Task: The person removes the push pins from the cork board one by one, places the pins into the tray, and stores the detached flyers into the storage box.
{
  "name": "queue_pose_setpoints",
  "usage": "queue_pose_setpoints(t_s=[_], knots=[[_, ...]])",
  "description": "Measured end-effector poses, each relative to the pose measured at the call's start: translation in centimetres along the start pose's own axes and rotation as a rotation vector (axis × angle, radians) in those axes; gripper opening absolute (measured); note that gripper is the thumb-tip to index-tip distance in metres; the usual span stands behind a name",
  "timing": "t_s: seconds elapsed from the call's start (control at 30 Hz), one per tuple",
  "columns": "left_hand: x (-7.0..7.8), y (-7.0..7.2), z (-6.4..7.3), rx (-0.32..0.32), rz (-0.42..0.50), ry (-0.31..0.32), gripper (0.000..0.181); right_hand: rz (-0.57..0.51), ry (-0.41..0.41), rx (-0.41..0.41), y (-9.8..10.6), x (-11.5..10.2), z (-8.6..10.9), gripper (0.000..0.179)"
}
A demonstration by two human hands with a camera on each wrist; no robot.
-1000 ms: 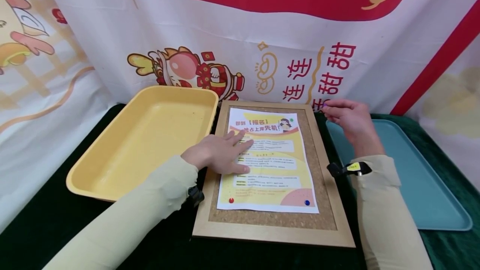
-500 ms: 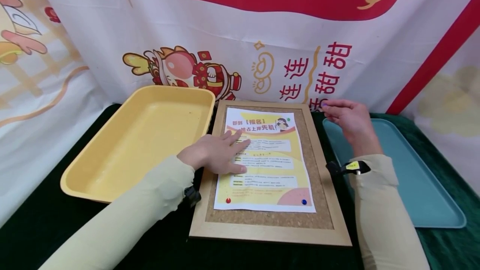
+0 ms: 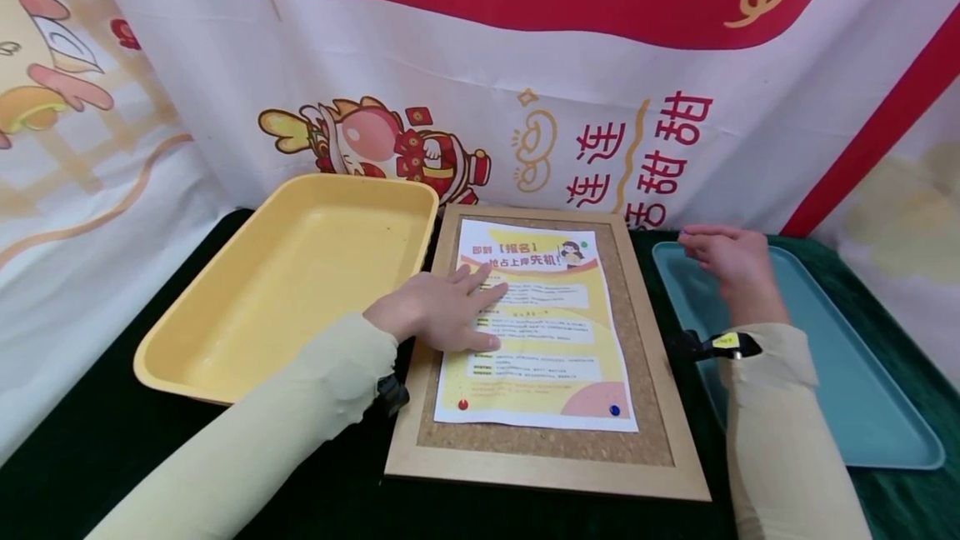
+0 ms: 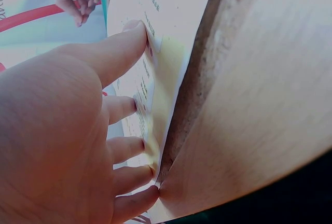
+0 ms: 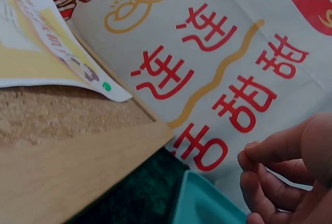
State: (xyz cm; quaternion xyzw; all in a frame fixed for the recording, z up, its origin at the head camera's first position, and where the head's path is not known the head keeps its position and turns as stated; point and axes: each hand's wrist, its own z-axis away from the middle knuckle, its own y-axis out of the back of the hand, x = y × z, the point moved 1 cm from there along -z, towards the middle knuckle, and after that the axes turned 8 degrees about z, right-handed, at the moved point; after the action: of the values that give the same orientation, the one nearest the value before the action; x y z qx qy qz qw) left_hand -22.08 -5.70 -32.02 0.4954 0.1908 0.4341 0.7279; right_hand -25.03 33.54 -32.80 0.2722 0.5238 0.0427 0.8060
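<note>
My left hand (image 3: 446,309) lies with spread fingers on a printed yellow-and-white sheet (image 3: 540,369), on the left side of a wood-framed cork board (image 3: 551,477). A red pushpin (image 3: 462,404) and a blue pushpin (image 3: 614,411) sit in the sheet's lower corners. At its top right corner is a green pushpin (image 5: 107,86). Over the far end of the blue tray (image 3: 847,382), my right hand (image 3: 731,265) has thumb and fingertips pinched together. A tiny purple pushpin (image 3: 683,232) barely shows at those fingertips; in the right wrist view the fingers hide it.
A deep yellow tray (image 3: 300,290) stands left of the board. Behind everything hangs a white and red printed cloth (image 3: 525,57). Dark green cloth (image 3: 315,490) covers the table. Each wrist wears a black strapped device (image 3: 720,346).
My right hand has moved right and slightly down, away from the board and over the blue tray. My left hand stays on the sheet. The head view has shifted a little.
</note>
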Motion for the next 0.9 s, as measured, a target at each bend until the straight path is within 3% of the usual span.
queue_pose_setpoints(t_s=[0.33,0.9], knots=[[0.0,0.1,0.3,-0.002,0.005,-0.002,0.086,0.026,-0.121,-0.038,0.0,1.4,-1.0,0.053],[0.1,0.2,0.2,0.003,0.01,-0.007,0.086,0.034,-0.118,-0.04,0.0,1.4,-1.0,0.051]])
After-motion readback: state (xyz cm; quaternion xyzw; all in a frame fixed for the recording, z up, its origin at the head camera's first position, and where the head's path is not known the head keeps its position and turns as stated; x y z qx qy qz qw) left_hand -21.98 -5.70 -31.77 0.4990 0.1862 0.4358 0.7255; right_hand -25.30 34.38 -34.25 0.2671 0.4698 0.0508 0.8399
